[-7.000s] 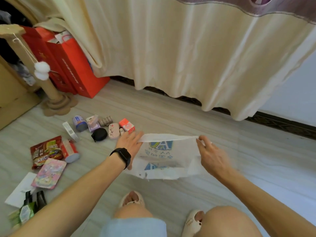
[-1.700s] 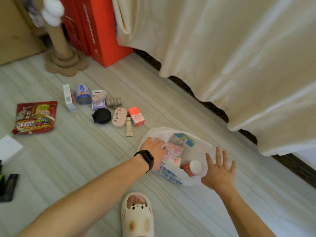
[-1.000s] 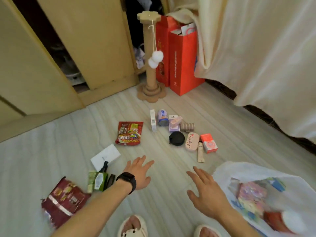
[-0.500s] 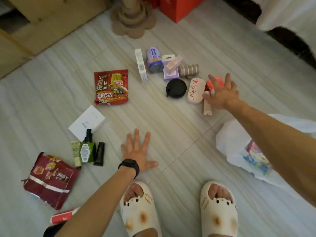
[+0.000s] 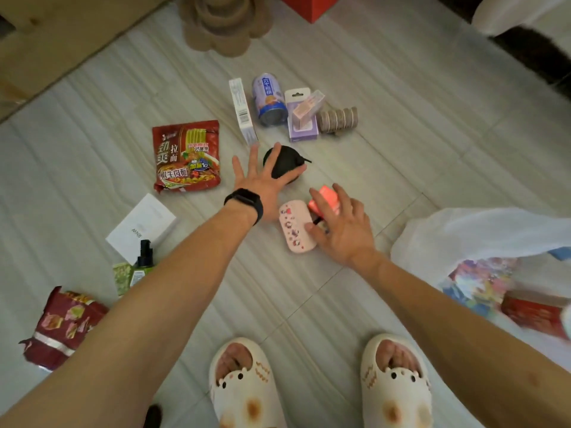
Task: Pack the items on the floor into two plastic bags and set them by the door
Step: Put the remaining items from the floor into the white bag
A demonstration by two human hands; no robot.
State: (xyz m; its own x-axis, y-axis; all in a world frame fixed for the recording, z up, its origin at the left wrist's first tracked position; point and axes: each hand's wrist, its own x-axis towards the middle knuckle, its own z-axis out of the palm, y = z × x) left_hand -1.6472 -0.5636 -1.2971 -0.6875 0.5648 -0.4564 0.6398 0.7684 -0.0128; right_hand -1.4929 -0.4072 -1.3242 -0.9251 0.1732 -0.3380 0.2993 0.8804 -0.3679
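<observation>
L hand [image 5: 262,183] flat, fingers spread + straight, fingertips on black round pouch [image 5: 287,165]. No grip, so released. Black watch [image 5: 245,202] on that wrist.

R hand [image 5: 340,230] laid over 2 items: fingers across orange box [image 5: 327,197], thumb on pink case [image 5: 293,227]. Fingers mostly straight, no curl round either, so reads as released, pressing from above. Case + box touch each other, just R of L wrist.

White plastic bag [image 5: 457,233] lies on floor [image 5: 401,88] at R, mouth open, near R forearm, well apart from L hand. Inside: colourful packet [image 5: 482,279] + red item [image 5: 531,313], too blurred to ID.

Unpacked on floor:
- Far row: narrow white box [image 5: 242,111], can [image 5: 268,100] on its side, purple box [image 5: 302,128] w/ a pink pack on top, row of small rolls [image 5: 338,118].
- L of pouch: red noodle pkt [image 5: 185,156].
- Nearer, L side: flat white box [image 5: 142,227], green bottle [image 5: 142,264] partly behind L forearm, dark red snack bag [image 5: 61,325].

White slippers [image 5: 244,384] at bottom edge.
</observation>
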